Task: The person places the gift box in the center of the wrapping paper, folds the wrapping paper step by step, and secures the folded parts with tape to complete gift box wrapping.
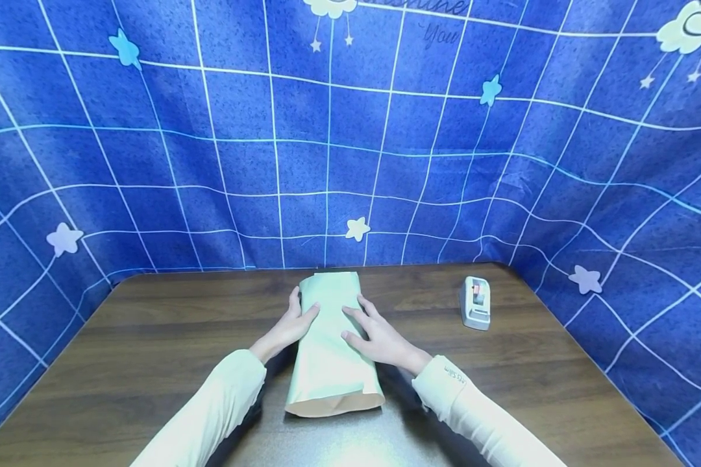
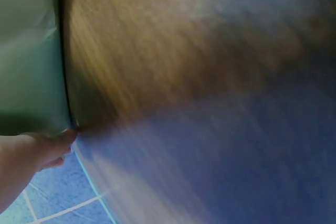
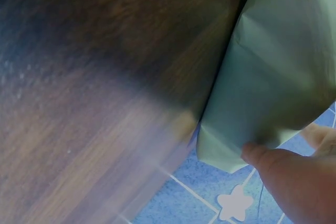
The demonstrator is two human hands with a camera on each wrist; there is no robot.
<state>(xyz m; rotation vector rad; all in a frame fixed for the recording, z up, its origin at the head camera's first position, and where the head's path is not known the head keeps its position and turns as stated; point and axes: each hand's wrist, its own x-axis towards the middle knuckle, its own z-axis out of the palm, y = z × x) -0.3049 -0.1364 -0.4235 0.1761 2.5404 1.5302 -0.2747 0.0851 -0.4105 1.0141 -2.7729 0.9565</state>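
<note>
A pale green paper tube (image 1: pixel 333 350), tan on the inside, lies on the table with its wide open end towards me. Its far end is narrower, and a layer of paper sticks out there. My left hand (image 1: pixel 289 324) holds the left edge, thumb on top and fingers along the side. On the right half of the paper, my right hand (image 1: pixel 382 334) rests with its fingers spread. The left wrist view shows the left hand (image 2: pixel 37 153) at the paper's edge. In the right wrist view, the right thumb (image 3: pixel 278 171) touches the green paper (image 3: pixel 262 77).
A small white tape dispenser (image 1: pixel 476 303) with a reddish part inside stands at the right of the brown wooden table (image 1: pixel 198 311). A blue curtain (image 1: pixel 239 162) with white lines and stars rises behind the table and along its sides.
</note>
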